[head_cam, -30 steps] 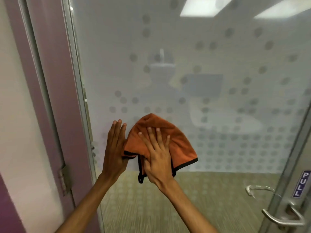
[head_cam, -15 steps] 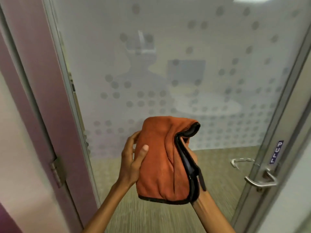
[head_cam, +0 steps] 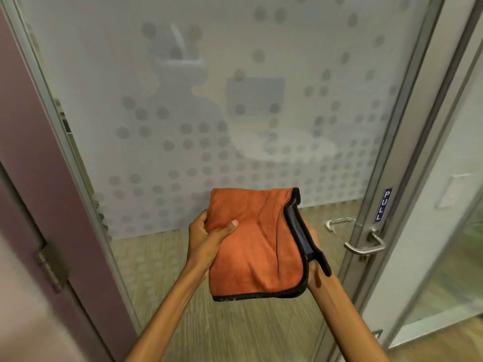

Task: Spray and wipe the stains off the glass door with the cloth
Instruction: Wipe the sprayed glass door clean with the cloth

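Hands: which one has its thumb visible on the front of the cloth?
The left hand: its thumb lies across the orange cloth. The right hand sits mostly hidden behind the cloth's black-trimmed edge.

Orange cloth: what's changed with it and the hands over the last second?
The orange cloth has come off the frosted glass door, where the right hand was pressing it flat. It is now folded double and held in front of the door, with the left hand gripping its left edge and the right hand behind the right edge. The door handle and PULL sticker look unchanged.
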Demonstrator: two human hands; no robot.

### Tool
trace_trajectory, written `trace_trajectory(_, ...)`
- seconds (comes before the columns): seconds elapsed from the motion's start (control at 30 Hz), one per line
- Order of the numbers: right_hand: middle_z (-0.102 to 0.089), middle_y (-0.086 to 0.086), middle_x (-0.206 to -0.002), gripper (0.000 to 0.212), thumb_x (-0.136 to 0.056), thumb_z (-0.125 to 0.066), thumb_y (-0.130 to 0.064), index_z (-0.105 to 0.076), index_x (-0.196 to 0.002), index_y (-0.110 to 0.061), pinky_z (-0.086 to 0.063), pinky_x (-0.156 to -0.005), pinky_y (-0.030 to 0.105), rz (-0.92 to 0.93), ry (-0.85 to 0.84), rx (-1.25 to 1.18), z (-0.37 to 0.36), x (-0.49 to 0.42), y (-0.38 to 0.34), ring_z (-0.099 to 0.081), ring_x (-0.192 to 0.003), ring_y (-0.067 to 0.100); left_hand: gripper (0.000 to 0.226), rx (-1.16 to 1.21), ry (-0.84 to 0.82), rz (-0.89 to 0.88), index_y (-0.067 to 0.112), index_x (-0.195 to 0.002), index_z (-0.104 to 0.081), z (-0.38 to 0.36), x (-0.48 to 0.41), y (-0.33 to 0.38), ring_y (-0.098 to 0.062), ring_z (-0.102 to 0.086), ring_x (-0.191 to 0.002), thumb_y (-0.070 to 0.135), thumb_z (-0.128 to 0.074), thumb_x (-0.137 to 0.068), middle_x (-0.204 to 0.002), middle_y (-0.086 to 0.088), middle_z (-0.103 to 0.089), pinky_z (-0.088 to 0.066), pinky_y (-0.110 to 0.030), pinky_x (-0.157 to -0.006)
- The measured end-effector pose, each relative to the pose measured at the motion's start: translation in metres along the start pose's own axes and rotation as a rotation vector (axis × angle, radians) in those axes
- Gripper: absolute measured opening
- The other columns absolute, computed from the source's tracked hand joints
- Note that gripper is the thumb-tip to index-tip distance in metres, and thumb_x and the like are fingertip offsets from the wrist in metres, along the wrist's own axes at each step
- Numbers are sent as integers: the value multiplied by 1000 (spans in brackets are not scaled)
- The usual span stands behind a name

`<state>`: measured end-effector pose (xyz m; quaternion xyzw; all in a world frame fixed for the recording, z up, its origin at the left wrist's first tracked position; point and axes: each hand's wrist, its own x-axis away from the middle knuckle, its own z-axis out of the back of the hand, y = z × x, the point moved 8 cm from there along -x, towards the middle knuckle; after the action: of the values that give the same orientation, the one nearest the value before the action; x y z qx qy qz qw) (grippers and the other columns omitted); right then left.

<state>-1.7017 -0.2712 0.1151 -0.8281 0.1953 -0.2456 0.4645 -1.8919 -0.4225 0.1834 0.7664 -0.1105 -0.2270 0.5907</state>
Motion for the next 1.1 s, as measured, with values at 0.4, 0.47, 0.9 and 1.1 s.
trace_trajectory(0.4,-77,9,-110,37,-85,-75,-12,-68,-121,-9,-61,-77,33,31,-187,289,-55,-34,-56,-75,-98,25,57,35,-174,84,17,-119,-66,3,2,17,-14,-73,-99,17,-89,-67,-108,3,-76,-59,-21,-75)
trace_trajectory(0.47,-76,12,-110,32,-88,-70,-6,-67,-120,-6,-62,-78,36,15,-156,226,-46,-32,-56,-75,-97,27,70,60,-384,241,20,-127,-60,-6,7,7,-18,-71,-109,12,-91,-65,-117,-1,-74,-60,-28,-83)
trace_trajectory(0.9,-76,10,-109,38,-84,-69,3,-66,-119,-11,-63,-75,36,128,28,124,44,-4,-74,-74,-94,26,52,169,-343,391,17,-115,-68,-80,13,-41,-17,-73,-93,-16,-67,-75,-108,-5,-75,-60,-26,-77)
trace_trajectory(1.1,-76,12,-102,38,-84,-64,12,-65,-119,-4,-63,-80,36,160,155,43,95,11,-90,-74,-88,24,49,214,-405,402,13,-112,-70,-136,23,-53,-15,-74,-86,-19,-60,-78,-100,-4,-77,-60,-24,-71)
